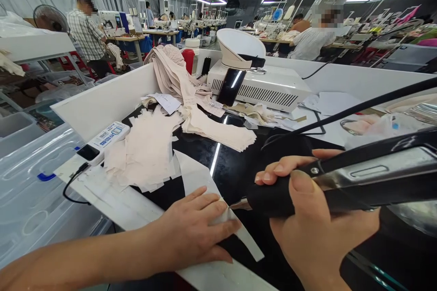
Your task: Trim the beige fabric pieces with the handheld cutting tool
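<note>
My left hand (201,225) lies flat with outstretched fingers, pressing a pale strip (196,170) onto the glossy black work surface (235,168). I cannot tell whether the strip is cloth or paper. In my right hand (314,218) is a thick black handheld tool (273,195) with a silver plate along its side. Its narrow metal tip (241,204) points left and meets the strip's edge beside my left fingers. Beyond my left hand lies a pile of light beige fabric pieces (146,145). A second fabric stack (218,127) stretches to its right.
A vented white box (256,84) stands at the back, a phone (231,86) leaning on it. A white device (104,141) with a cable sits left. A black cable (355,113) crosses the right side. Clear plastic bins (34,177) stand left; people work at sewing machines behind.
</note>
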`<state>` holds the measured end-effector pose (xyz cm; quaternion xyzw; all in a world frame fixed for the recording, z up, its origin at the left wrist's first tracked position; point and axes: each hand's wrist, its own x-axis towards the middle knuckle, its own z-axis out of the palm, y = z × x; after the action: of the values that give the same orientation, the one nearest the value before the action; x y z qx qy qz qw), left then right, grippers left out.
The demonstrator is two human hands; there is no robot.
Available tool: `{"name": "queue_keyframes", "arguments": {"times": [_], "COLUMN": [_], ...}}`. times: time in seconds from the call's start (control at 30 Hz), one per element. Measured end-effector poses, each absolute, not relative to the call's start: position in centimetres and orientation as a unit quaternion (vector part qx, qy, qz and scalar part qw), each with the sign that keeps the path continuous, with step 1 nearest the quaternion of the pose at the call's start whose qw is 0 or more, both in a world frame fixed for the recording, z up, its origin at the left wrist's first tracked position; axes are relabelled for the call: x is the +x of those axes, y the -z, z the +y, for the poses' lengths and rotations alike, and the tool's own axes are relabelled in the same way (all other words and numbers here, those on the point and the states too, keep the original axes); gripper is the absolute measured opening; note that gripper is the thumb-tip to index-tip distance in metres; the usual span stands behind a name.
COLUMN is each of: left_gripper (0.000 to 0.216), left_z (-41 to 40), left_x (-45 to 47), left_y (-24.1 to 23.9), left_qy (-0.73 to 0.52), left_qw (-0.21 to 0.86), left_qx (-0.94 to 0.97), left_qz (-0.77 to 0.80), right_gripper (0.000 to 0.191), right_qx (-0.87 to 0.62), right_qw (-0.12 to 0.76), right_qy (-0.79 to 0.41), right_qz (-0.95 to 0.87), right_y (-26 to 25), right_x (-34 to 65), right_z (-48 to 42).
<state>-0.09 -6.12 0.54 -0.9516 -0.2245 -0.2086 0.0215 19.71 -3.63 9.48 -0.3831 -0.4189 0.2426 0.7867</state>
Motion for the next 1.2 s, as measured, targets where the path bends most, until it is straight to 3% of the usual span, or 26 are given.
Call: {"name": "queue_keyframes", "arguments": {"times": [0.3,0.87,1.07,1.2], "left_gripper": [0.053,0.07,0.063,0.043], "left_z": [-5.7,-6.7,-7.0,-5.9], "left_x": [-0.4,-0.3,-0.3,-1.3], "left_y": [-0.7,-0.3,-0.9,-2.1], "left_qy": [0.223,0.22,0.21,0.191], "left_qw": [0.007,0.068,0.038,-0.054], "left_qx": [-0.942,-0.94,-0.944,-0.947], "left_qz": [-0.249,-0.253,-0.253,-0.254], "right_gripper": [0.048,0.042,0.039,0.04], "right_qx": [-0.41,-0.366,-0.378,-0.365], "right_qw": [0.78,0.791,0.78,0.78], "right_qy": [-0.237,-0.259,-0.253,-0.261], "right_qz": [-0.408,-0.415,-0.429,-0.435], "right_y": [-8.1,-9.2,-9.2,-9.4], "right_x": [20.2,19.6,19.7,19.3], "right_z": [-4.0,-3.3,-3.6,-3.2]}}
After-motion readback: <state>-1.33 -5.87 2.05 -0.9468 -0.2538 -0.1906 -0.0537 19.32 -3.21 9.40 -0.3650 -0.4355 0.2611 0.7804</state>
